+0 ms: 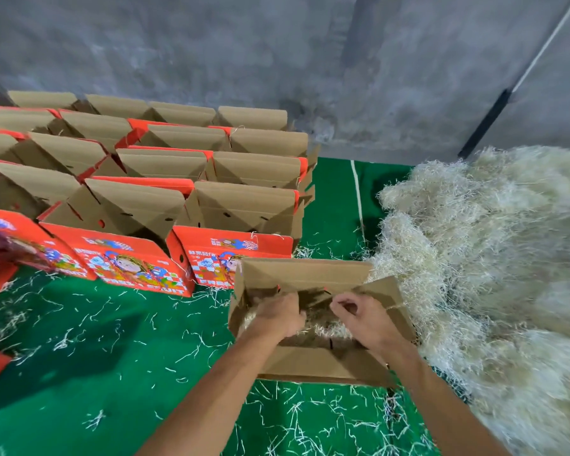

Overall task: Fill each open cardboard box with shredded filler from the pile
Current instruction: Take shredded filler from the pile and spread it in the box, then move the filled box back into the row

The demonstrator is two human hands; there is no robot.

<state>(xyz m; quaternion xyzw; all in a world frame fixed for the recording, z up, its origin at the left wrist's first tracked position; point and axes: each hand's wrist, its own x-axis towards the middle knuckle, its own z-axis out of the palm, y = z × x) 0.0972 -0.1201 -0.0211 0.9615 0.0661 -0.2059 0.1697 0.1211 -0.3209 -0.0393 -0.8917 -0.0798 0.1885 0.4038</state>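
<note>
Both hands' curled fingers (298, 315) press into filler (326, 327) inside the open box (310, 274).

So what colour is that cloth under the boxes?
Green, strewn with pale shreds; the head view shows it.

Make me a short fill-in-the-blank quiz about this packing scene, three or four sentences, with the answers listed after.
1. Both hands reach into the open box nearest the camera, which already holds some shredded ____.
2. The big pile of pale shreds lies to the ____ of that box.
3. The floor covering under everything is ____ in colour.
4. The left hand and right hand are both inside the ____ box.

Missing words: filler; right; green; same
</note>
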